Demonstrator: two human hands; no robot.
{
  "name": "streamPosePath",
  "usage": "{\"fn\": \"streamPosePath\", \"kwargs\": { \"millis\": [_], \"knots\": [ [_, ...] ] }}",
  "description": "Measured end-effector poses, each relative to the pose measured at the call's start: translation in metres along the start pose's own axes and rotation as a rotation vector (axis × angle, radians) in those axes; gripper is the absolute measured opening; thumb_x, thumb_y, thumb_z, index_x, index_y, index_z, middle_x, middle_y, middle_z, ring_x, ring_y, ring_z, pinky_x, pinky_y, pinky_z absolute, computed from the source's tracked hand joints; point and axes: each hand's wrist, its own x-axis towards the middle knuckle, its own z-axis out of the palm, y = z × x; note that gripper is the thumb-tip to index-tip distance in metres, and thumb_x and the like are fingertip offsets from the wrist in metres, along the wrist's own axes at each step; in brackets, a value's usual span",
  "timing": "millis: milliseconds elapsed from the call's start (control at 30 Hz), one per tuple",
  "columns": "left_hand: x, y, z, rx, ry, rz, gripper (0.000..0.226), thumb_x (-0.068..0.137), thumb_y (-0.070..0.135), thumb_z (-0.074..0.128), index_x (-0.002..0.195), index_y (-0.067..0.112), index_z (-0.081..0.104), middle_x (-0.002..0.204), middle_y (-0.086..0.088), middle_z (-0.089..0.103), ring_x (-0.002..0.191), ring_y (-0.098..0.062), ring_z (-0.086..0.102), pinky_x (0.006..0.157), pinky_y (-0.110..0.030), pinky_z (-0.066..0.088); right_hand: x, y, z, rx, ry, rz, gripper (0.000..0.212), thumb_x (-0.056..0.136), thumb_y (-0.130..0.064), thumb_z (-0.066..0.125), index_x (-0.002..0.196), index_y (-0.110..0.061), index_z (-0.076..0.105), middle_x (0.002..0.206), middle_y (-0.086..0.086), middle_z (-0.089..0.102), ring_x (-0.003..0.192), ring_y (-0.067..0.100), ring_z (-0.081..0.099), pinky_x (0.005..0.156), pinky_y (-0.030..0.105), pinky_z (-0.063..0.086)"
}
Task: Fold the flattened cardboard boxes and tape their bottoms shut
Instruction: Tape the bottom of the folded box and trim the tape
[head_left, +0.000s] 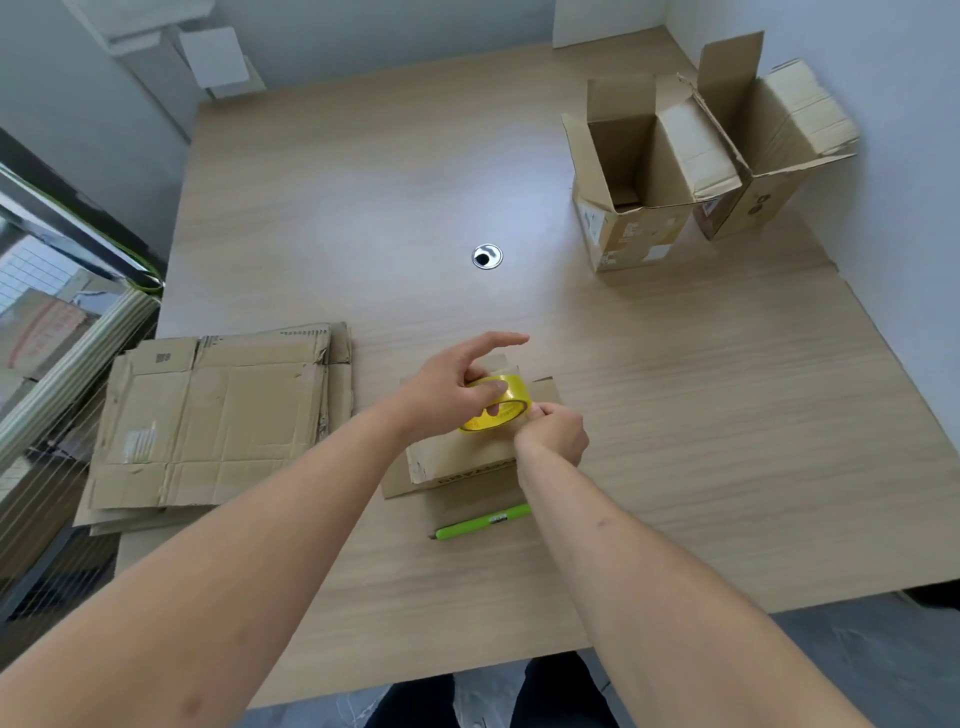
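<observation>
Two open boxes (644, 171) far right, flattened stack (218, 421) left of hands

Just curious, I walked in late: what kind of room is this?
Probably a plain office or small packing room: a wooden desk with a cable grommet, a stack of flattened boxes, and folded boxes by bare white walls.

Two bare forearms come up from the bottom edge, no sleeves anywhere along them, no watch, no rings, no gloves. The left hand (451, 387) and right hand (553, 434) are both uncovered. Down below, dark black trousers (556, 691) show at the legs.
</observation>
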Motion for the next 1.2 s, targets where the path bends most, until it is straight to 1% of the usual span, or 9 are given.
{"fn": "streamPosePath", "kwargs": {
  "millis": [133,300,433,567,667,833,1000,1100,1200],
  "knots": [
    [-0.008,-0.002,-0.021,0.146,-0.006,-0.083,0.054,0.098,0.021,0.065,0.135,0.059,0.053,0.076,-0.003,0.075,0.061,-0.014,0.058,0.063,-0.031,0.053,0.0,-0.003,0.001,-0.007,0.035,0.014,0.014,0.098,-0.02,0.065,0.101,-0.016,0.079,0.089,0.011,0.061,0.078,0.033,0.055,0.07,0.031,0.04],
    [-0.034,-0.021,-0.043,0.263,0.0,-0.176,0.053,0.093,0.031,0.076,0.14,0.044,0.055,0.072,-0.001,0.077,0.053,-0.014,0.062,0.055,-0.02,0.047,-0.012,-0.003,0.008,-0.019,0.049,-0.003,0.014,0.098,-0.02,0.066,0.098,-0.016,0.079,0.099,0.016,0.069,0.079,0.034,0.055,0.069,0.032,0.04],
    [-0.039,-0.031,-0.054,0.491,0.059,-0.194,0.06,0.087,0.046,0.08,0.142,0.037,0.057,0.057,0.014,0.069,0.053,0.0,0.065,0.081,-0.025,0.052,-0.017,-0.003,0.013,-0.039,0.072,-0.04,0.015,0.099,-0.02,0.064,0.102,-0.016,0.079,0.098,0.016,0.068,0.08,0.034,0.055,0.07,0.033,0.04],
    [-0.053,-0.045,-0.061,0.295,0.006,-0.284,0.053,0.097,0.042,0.068,0.146,0.042,0.049,0.058,0.0,0.07,0.044,-0.015,0.05,0.051,-0.021,0.044,-0.017,-0.003,0.012,-0.054,0.091,-0.053,0.016,0.1,-0.021,0.063,0.101,-0.015,0.079,0.096,0.016,0.067,0.08,0.034,0.056,0.07,0.034,0.041],
    [-0.067,-0.057,-0.068,0.17,-0.014,-0.333,0.056,0.102,0.037,0.062,0.153,0.043,0.041,0.061,-0.006,0.071,0.049,-0.022,0.047,0.054,-0.027,0.046,-0.019,-0.003,0.013,-0.07,0.084,-0.049,0.016,0.099,-0.018,0.064,0.097,-0.01,0.077,0.088,0.014,0.06,0.08,0.035,0.055,0.075,0.039,0.048],
    [-0.074,-0.078,-0.065,0.408,-0.005,-0.353,0.071,0.099,0.051,0.062,0.161,0.041,0.027,0.062,0.004,0.073,0.043,-0.008,0.053,0.056,-0.025,0.046,-0.022,-0.002,0.016,-0.081,0.074,-0.073,0.016,0.1,-0.019,0.064,0.098,-0.013,0.078,0.093,0.016,0.064,0.08,0.034,0.054,0.071,0.033,0.042],
    [-0.073,-0.088,-0.057,0.372,-0.052,-0.448,0.085,0.099,0.046,0.063,0.165,0.028,0.011,0.063,0.0,0.075,0.043,-0.016,0.054,0.061,-0.031,0.054,-0.021,-0.001,0.015,-0.086,0.077,-0.072,0.015,0.099,-0.018,0.065,0.098,-0.013,0.078,0.089,0.015,0.06,0.079,0.035,0.054,0.073,0.034,0.043],
    [-0.071,-0.094,-0.053,0.396,-0.037,-0.461,0.086,0.099,0.05,0.062,0.164,0.027,0.011,0.064,0.001,0.075,0.048,-0.019,0.056,0.064,-0.034,0.057,-0.022,-0.001,0.016,-0.097,0.08,-0.066,0.015,0.099,-0.018,0.065,0.098,-0.013,0.078,0.089,0.015,0.06,0.079,0.035,0.054,0.076,0.037,0.048],
    [-0.068,-0.099,-0.052,0.405,-0.053,-0.508,0.073,0.099,0.052,0.061,0.156,0.023,0.027,0.067,0.001,0.076,0.053,-0.021,0.056,0.065,-0.036,0.058,-0.021,-0.001,0.017,-0.098,0.086,-0.067,0.014,0.099,-0.018,0.065,0.097,-0.014,0.079,0.089,0.015,0.062,0.08,0.035,0.056,0.078,0.037,0.049]
  ]
}}
